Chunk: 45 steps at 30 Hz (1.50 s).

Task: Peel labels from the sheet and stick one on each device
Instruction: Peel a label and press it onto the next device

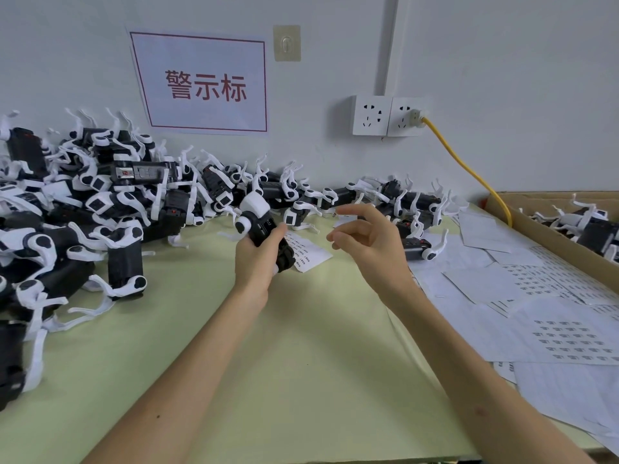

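Left hand (pixel 254 262) grips one device (pixel 263 224); right hand (pixel 371 242) hangs loosely spread, fingers relaxed

I count my two hands, the left hand (pixel 256 262) and the right hand (pixel 368 242), with one black-and-white device (pixel 259 222) in the left. The heap of devices (pixel 83 202) at my left and along the wall is far too many and too tangled to number, and a few more show in the one cardboard box (pixel 542 229). One small label sheet (pixel 310 251) lies by itself, the overlapping sheets (pixel 536 296) at my right come to at least five, and on the wall I count two sockets (pixel 371 115), one plug (pixel 417 116) with one yellow cable (pixel 469 169), one sign (pixel 201 83) and one hook (pixel 287 43).
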Each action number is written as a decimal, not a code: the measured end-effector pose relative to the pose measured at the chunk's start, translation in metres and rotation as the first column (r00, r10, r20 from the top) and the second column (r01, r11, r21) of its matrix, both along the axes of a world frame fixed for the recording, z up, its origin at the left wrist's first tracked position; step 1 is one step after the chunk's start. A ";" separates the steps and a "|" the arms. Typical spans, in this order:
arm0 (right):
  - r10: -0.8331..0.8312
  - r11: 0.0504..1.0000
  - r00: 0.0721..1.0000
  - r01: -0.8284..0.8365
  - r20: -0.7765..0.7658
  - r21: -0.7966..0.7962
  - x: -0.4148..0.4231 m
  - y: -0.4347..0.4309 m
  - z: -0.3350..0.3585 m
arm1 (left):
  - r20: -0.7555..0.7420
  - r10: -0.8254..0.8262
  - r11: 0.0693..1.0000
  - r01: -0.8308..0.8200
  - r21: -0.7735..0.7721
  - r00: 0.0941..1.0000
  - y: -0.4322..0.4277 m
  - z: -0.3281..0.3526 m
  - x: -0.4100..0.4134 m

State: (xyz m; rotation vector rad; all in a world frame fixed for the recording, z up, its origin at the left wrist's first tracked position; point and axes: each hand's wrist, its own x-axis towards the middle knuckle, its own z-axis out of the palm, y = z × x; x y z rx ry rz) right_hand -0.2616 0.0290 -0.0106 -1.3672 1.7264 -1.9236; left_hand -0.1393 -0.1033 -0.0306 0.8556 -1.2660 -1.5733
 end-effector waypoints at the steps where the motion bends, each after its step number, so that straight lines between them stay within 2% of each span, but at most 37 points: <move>1: 0.012 1.000 1.000 -0.012 0.027 0.002 0.000 0.000 0.001 | -0.040 0.001 1.000 0.000 0.024 0.999 0.000 0.001 0.000; 5: 0.047 0.999 0.993 -0.049 0.107 0.016 -0.001 0.000 0.003 | -0.141 -0.014 0.993 0.030 0.112 0.990 -0.001 0.008 0.003; 8: 0.040 0.999 0.995 -0.040 0.095 -0.003 -0.002 -0.001 0.001 | -0.253 -0.166 0.958 0.217 0.186 0.953 -0.001 0.013 0.004; 10: 0.042 0.999 0.996 -0.042 0.079 -0.002 -0.003 -0.002 0.000 | -0.351 -0.278 0.900 0.370 0.231 0.894 0.004 0.016 0.006; 12: 0.049 0.999 0.997 -0.049 0.067 0.007 -0.003 -0.002 -0.001 | -0.414 -0.363 0.853 0.477 0.213 0.835 0.007 0.016 0.008; 16: 0.023 1.000 0.998 -0.023 0.065 0.006 -0.001 -0.003 -0.003 | -0.447 -0.435 0.829 0.542 0.141 0.782 0.010 0.017 0.009; 19: 0.050 0.998 0.997 -0.047 0.063 -0.043 0.000 -0.002 -0.002 | -0.405 -0.462 0.829 0.546 0.119 0.789 0.011 0.017 0.007; 24: 0.041 0.997 0.986 -0.030 -0.162 0.070 0.008 -0.002 -0.006 | -0.397 -0.543 0.766 0.630 0.126 0.740 0.018 0.012 -0.002; 28: 0.003 0.997 0.967 0.018 -0.256 0.078 0.012 -0.002 -0.007 | -0.352 -0.565 0.759 0.637 0.132 0.746 0.017 0.008 -0.006; 35: -0.027 0.999 0.974 0.036 -0.227 0.034 0.010 -0.002 -0.008 | -0.244 -0.669 0.716 0.697 0.043 0.702 0.018 0.010 -0.003; 38: -0.050 0.999 0.988 0.047 -0.144 -0.024 0.009 -0.003 -0.007 | -0.077 -0.653 0.756 0.654 -0.016 0.753 0.019 0.011 -0.003; 41: -0.063 0.995 0.998 0.063 -0.005 -0.082 0.005 -0.001 -0.002 | 0.164 -0.546 0.806 0.569 -0.164 0.822 0.025 0.009 -0.004; 43: -0.089 0.988 0.991 0.100 0.098 -0.118 0.002 0.000 0.002 | 0.312 -0.478 0.787 0.558 -0.265 0.821 0.027 0.006 -0.005; 45: -0.124 0.976 0.966 0.160 0.228 -0.149 -0.002 0.002 0.006 | 0.405 -0.455 0.761 0.583 -0.285 0.793 0.026 0.002 -0.007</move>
